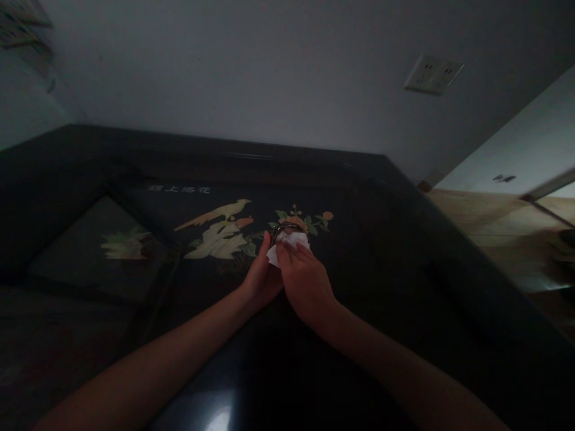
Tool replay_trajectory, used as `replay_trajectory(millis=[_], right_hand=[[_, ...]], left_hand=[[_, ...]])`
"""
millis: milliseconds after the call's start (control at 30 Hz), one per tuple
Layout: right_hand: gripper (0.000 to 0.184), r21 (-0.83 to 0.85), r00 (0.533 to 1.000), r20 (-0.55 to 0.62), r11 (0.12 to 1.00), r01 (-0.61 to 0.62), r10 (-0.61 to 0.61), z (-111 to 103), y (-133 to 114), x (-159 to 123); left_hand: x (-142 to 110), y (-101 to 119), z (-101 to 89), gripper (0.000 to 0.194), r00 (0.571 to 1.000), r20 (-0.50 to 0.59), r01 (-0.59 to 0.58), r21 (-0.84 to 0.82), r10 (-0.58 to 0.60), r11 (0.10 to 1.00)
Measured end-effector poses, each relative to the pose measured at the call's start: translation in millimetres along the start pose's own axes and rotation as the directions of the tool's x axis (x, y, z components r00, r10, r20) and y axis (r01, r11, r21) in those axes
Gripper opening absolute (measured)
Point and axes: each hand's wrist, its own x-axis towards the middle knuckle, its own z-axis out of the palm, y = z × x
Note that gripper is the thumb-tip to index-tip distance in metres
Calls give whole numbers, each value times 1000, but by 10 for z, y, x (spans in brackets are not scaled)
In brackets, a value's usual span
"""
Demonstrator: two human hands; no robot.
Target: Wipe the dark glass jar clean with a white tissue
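Observation:
My left hand [264, 276] cradles a small dark object with a shiny curved rim [287, 227], thumb up along its left side. Its kind cannot be made out in the dim light. A crumpled white tissue [300, 239] lies over the object's near part. With fingers closed on that tissue, my right hand [305, 280] presses it against the object. The two hands meet at the middle of the view, in front of a black panel [363, 239] decorated with a bird, rocks and flowers. Most of the object's lower part is hidden by the tissue and fingers.
The black furniture bears a bird inlay [220, 214] and a framed section [90, 245] at left. Behind it rises a grey wall [251, 78] with a double power socket [433, 74]. Wooden flooring [476, 215] shows at right.

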Motion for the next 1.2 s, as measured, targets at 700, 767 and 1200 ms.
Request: replay_trajectory(millis=[700, 767, 1200], right_hand=[[40, -46, 999, -39, 999, -2, 0, 103, 32, 17], [41, -72, 999, -33, 997, -23, 20, 116, 31, 13], [36, -26, 992, -119, 999, -47, 44, 193, 51, 10]], left_hand=[[0, 5, 63, 48, 998, -57, -38, -40, 36, 998], [-6, 2, 69, 48, 997, -53, -49, -28, 47, 998], [-15, -14, 78, 51, 999, -15, -33, -7, 33, 999]])
